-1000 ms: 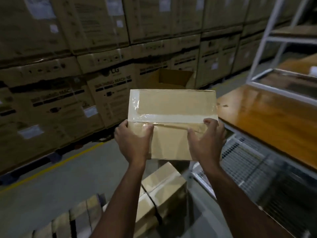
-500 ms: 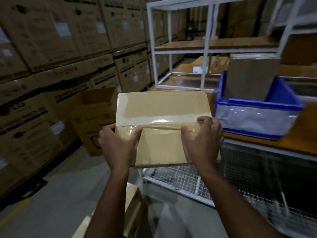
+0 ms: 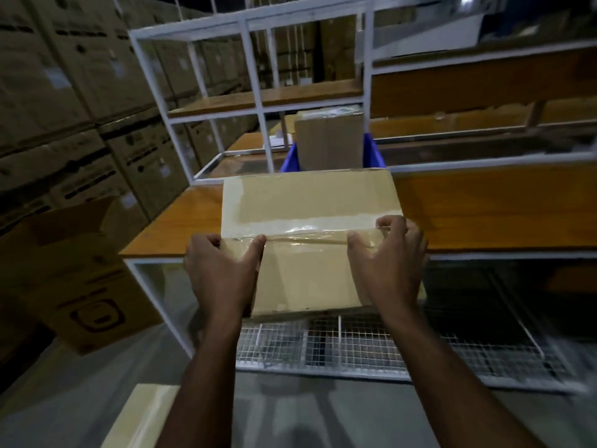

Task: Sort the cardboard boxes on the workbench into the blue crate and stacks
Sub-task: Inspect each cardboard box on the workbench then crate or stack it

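Orange wooden workbench top (image 3: 484, 211) on a white metal frame, spreading beyond and to both sides of the left hand (image 3: 223, 273) and right hand (image 3: 391, 263). Blue crate (image 3: 289, 160) standing on that top, directly beyond the hands, with an upright cardboard box (image 3: 329, 140) inside. White wire-mesh lower shelf (image 3: 355, 350) just below the hands. Higher wooden shelf board (image 3: 268, 97) in the white frame, farther off and above. Grey floor (image 3: 80, 399) beneath the forearms, bearing an open printed carton (image 3: 80, 279) left of the left hand and a pale box (image 3: 142, 418) nearer, below that hand's forearm.
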Available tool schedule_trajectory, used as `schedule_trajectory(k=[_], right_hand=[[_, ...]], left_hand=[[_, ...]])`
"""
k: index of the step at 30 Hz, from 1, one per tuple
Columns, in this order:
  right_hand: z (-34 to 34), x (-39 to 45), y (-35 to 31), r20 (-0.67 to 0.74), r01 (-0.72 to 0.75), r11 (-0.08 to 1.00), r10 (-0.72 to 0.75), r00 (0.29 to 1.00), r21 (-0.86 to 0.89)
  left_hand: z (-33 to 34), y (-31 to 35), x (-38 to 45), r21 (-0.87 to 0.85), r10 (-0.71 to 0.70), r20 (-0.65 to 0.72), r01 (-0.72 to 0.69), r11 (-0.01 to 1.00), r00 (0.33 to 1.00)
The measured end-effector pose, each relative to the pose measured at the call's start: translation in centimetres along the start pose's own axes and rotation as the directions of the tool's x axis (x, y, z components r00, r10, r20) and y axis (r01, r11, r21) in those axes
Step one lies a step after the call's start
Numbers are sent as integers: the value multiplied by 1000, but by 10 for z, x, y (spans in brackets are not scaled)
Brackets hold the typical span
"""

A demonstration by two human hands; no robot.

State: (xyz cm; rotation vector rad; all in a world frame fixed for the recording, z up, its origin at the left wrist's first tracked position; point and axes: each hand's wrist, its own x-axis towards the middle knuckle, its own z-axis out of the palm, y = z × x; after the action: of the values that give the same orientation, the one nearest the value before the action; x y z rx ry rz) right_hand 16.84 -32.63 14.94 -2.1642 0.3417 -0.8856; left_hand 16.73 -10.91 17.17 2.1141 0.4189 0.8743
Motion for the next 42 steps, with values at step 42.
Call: schedule_trajectory(k=[42], right_hand=[[-67,319,267,-143,-260,904,224,964,-340]], left_hand=[[401,212,-30,-150,243,511,-192,970,824]])
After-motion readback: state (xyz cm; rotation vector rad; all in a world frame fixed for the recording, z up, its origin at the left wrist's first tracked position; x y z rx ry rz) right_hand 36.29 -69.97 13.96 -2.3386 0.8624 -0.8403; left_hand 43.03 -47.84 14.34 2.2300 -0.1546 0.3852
